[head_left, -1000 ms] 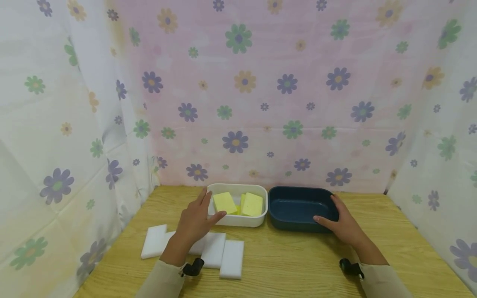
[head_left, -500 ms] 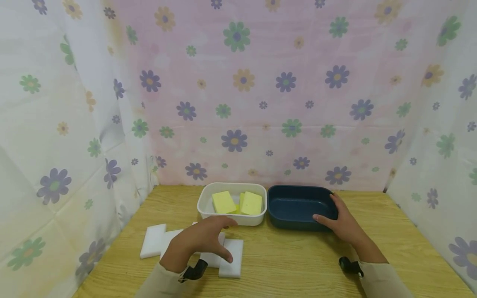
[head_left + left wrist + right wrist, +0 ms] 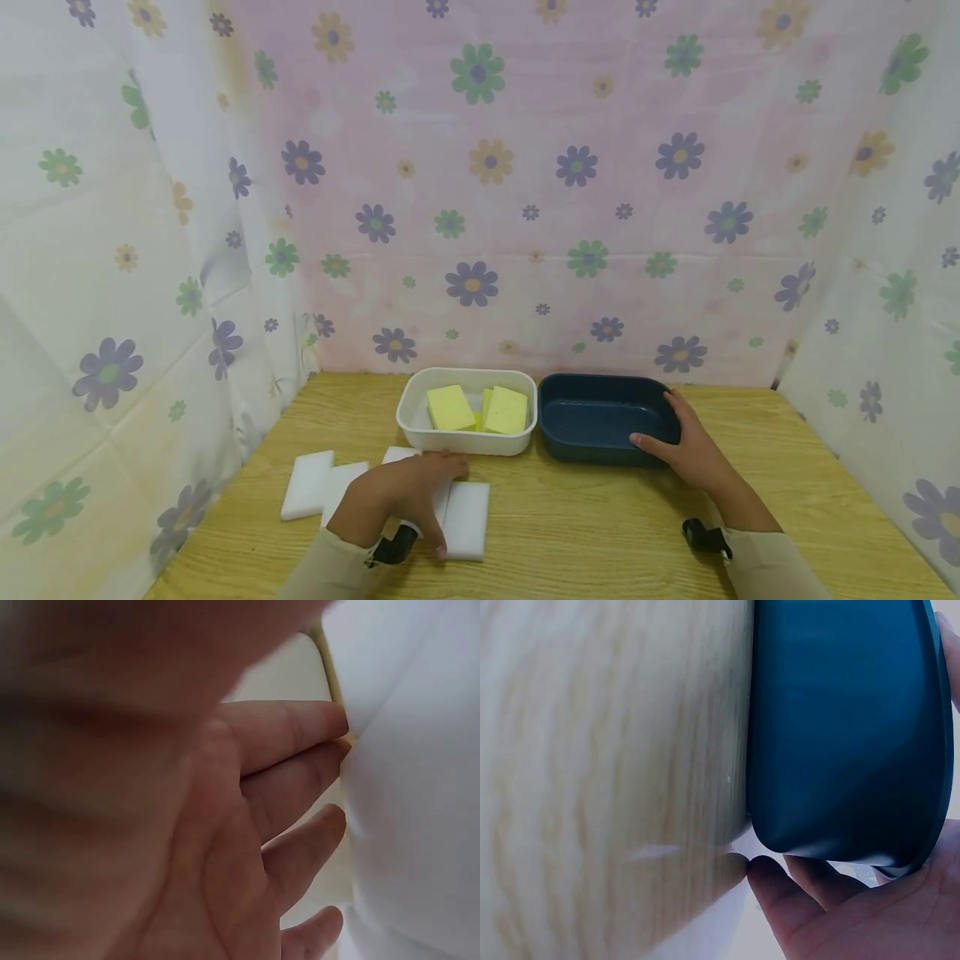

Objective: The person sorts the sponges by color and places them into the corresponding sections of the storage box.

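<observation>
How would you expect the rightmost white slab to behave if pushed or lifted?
The rightmost white slab is probably fairly stiff, as its visible edges run straight. It seems apt to slide rather than roll or tip, since it lies broad face up on the table. Its foam-like look hints at low weight.

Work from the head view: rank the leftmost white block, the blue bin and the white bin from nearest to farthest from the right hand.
1. Blue bin: the right hand touches its right end.
2. White bin: just left of the blue bin.
3. Leftmost white block: farther left, nearer the viewer than the white bin.
</observation>
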A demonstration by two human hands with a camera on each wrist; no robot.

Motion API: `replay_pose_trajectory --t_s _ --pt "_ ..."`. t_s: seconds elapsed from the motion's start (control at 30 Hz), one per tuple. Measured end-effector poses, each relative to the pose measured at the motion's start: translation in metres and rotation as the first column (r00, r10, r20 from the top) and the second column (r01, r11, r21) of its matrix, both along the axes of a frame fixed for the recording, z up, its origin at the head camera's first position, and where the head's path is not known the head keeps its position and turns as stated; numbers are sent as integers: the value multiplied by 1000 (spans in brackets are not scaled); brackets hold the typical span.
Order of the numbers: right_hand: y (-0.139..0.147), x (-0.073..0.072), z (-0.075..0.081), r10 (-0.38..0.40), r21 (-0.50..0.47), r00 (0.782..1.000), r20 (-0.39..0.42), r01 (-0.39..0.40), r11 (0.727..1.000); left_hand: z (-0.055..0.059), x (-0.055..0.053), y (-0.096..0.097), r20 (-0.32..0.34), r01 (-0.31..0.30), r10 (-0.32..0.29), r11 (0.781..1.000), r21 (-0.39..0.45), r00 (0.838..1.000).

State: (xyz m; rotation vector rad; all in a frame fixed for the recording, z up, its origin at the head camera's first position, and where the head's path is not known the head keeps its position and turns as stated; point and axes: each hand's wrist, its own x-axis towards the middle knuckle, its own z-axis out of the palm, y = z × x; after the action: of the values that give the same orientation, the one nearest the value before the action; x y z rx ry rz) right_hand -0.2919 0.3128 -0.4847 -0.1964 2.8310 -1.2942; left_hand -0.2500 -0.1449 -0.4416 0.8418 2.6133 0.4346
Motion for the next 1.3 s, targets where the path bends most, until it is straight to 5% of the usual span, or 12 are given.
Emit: replay_pose_trajectory --t_s 0.2,0.5,0.87,1.3 --pt "0 0 0 0 -6 1000 3 0 1000 -1 0 4 -4 -8 7 996 -83 1000" --pt "0 0 1 -4 -2 1000 12 4 1000 -2 -2 9 -36 51 -54 995 -81 998" --pt "2 -3 -2 -1 -7 1000 0 1 1000 -6 -1 14 -126 43 -39 999 32 991" --pt "3 -5 -4 -3 -2 1000 -16 3 1000 -3 -5 25 -159 36 -8 985 171 987"
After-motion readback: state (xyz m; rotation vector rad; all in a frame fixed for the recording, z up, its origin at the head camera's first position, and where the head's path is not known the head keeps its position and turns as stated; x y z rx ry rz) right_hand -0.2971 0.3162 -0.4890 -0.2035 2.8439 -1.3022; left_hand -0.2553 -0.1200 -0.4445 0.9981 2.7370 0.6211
